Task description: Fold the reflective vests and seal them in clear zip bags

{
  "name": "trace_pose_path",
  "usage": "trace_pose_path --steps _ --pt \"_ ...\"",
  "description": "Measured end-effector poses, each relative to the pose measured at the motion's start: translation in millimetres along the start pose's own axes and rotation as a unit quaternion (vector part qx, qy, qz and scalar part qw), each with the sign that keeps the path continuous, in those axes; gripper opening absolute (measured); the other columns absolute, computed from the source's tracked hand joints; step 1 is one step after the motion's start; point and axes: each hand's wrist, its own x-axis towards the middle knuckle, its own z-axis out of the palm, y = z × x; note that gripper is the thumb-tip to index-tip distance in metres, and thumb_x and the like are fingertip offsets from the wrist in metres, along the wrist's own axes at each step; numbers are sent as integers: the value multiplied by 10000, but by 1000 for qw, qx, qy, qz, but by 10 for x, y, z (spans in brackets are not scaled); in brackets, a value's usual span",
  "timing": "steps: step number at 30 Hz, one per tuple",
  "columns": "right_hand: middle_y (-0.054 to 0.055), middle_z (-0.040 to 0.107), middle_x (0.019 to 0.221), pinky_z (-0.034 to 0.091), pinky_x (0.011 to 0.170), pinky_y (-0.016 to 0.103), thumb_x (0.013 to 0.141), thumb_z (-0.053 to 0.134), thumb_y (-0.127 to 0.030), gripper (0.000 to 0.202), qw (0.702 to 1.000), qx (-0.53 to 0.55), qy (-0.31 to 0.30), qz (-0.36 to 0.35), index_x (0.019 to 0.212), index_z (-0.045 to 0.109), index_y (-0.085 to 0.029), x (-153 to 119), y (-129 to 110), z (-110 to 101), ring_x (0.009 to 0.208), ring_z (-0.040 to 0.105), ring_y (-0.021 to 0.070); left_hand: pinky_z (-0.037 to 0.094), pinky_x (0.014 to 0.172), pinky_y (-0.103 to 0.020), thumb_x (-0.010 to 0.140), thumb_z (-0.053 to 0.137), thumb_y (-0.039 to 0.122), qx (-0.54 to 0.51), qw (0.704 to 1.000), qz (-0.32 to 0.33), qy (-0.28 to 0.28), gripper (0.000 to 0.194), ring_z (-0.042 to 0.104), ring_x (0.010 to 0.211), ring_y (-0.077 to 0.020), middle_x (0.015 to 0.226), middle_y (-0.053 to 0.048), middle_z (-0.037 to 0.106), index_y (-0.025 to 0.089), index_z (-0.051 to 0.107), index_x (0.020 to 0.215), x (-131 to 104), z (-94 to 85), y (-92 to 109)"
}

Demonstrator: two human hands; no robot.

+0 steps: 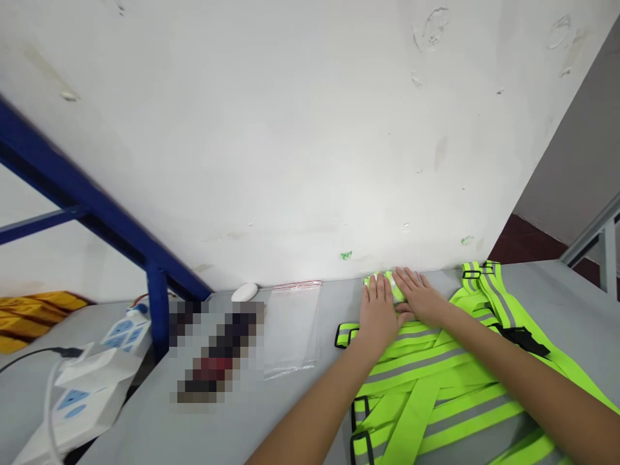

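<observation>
Both hands are open, laid palm down with the fingers extended, at the far edge of the bench [194,436]. Beneath them, close to the white wall [310,142], is a small bundle of fluorescent yellow-green strap [396,295]. The left hand [380,314] covers its near-left part; the right hand [422,300] reaches across from the right, its thumb close to the left hand (whether the two touch, I cannot tell).

Under and around the forearms spread more reflective straps [411,416], fluorescent with a grey stripe, layered and crossing one another. Black slide buckles [353,445] sit along their left ends, and a black clip [526,340] lies to the right of the right forearm. Left of the hands, a clear zip-lock bag [293,329] lies flat on the bench, with a white oval object [245,292] just beside its top corner. Further left, past a blue metal frame [157,303], stands a white power strip [80,413] with light-blue socket faces, near some folded yellow fabric [36,318].
</observation>
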Motion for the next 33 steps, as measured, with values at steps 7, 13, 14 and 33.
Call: trace_pose_path --steps 7,13,14,33 --pt "219 367 1477 381 975 565 947 428 -319 550 996 -45 39 65 1450 336 -118 35 -160 -259 1305 406 373 130 1157 -529 926 279 556 6 999 35 38 767 30 1452 -318 1572 -164 82 48 174 1492 -38 38 -19" --pt "177 376 1484 360 977 541 911 421 -126 411 990 -60 64 108 1312 507 -169 -489 -380 -683 1274 433 335 124 1147 -547 936 341 475 24 996 64 53 701 69 1447 -339 1563 -196 129 44 229 1477 20 -58 -94" --pt "169 410 1464 353 977 541 920 421 -142 381 989 -55 81 113 1282 531 -186 -710 -402 -763 1248 460 326 118 1141 -565 936 344 468 20 996 69 58 690 65 1446 -349 1561 -201 134 46 244 1473 20 -93 -42" --pt "109 616 1171 274 1016 535 882 593 -364 232 924 40 170 340 1064 578 -221 -2890 -240 -625 1101 555 283 327 1030 -482 860 444 244 -177 935 304 50 462 377 1253 -301 1342 -107 464 227 458 1321 559 -324 1787"
